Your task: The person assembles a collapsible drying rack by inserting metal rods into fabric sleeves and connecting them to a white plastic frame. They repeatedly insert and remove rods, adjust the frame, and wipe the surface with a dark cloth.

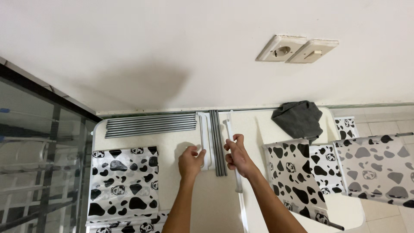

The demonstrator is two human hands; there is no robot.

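My left hand (191, 161) rests on a white plastic bar (203, 129) lying lengthwise on a cream table (252, 123), fingers curled around its near part. My right hand (236, 156) is closed around a long thin white rod (230, 129) that runs toward the wall and back past my wrist. Between the two hands lie a few dark grey metal rods (218, 142), side by side.
A bundle of several grey metal tubes (151, 125) lies at the table's far left. Cow-patterned fabric panels sit at the left (123, 183) and right (297, 177), another on a pole (375, 166). A grey cloth (299, 117) is crumpled by the wall. A glass cabinet (39, 164) stands left.
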